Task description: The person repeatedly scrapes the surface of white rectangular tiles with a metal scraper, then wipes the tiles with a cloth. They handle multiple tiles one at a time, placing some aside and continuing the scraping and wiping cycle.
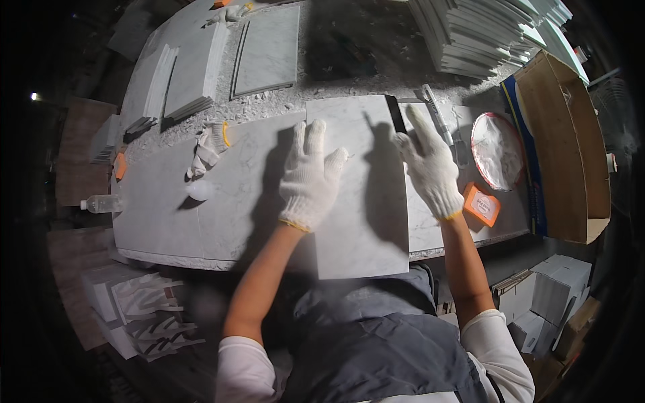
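A pale grey-veined marble tile point(359, 195) lies lengthwise in front of me, its near end jutting past the table edge. My left hand point(311, 176), in a white knit glove with a yellow cuff, rests on its left side with fingers spread. Gloved the same way, my right hand point(431, 166) is at the tile's right edge, fingers stretched forward and thumb toward the tile. A narrow black strip point(395, 114) shows along the tile's far right edge, beside my right fingertips. Whether that hand touches it, I cannot tell.
Left of the tile lie a crumpled glove point(206, 151) and a small white round object point(197, 191). A white-filled round container point(497, 151), an orange block point(482, 205) and a cardboard box point(561, 148) stand right. Tile stacks point(470, 33) rise behind; a clear bottle point(102, 204) lies far left.
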`<state>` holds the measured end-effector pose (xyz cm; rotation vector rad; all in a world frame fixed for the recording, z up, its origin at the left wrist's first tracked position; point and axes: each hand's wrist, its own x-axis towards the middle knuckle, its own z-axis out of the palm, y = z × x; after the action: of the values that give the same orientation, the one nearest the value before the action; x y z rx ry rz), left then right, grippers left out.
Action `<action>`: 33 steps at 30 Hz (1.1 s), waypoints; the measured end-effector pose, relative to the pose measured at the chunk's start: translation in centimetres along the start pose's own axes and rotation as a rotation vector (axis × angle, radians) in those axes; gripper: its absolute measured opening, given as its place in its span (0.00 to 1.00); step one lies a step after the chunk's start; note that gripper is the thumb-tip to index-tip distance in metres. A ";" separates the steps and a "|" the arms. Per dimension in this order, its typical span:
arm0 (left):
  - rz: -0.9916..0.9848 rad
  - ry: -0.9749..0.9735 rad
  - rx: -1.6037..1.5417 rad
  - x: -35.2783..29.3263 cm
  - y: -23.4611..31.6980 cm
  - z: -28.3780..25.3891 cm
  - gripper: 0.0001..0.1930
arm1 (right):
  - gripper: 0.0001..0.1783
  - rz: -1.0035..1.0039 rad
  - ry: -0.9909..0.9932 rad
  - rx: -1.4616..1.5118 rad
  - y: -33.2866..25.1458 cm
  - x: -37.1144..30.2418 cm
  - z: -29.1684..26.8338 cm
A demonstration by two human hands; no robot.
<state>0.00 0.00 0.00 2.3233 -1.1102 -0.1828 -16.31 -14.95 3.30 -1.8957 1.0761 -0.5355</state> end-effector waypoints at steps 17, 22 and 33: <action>0.008 0.142 -0.175 -0.5 -0.6 1.2 0.39 | 0.26 -0.280 0.072 -0.460 -1.4 2.4 3.2; -0.087 0.021 -0.173 -0.5 0.0 0.5 0.42 | 0.25 -0.272 0.067 -0.433 -1.2 2.8 3.9; -0.008 0.047 -0.146 -0.3 -0.3 0.8 0.42 | 0.21 -0.171 0.002 -0.501 -2.3 3.6 4.8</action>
<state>-0.24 0.08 -0.85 2.1919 -1.0302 -0.2048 -9.89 -15.13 2.51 -2.4403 1.1292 -0.3835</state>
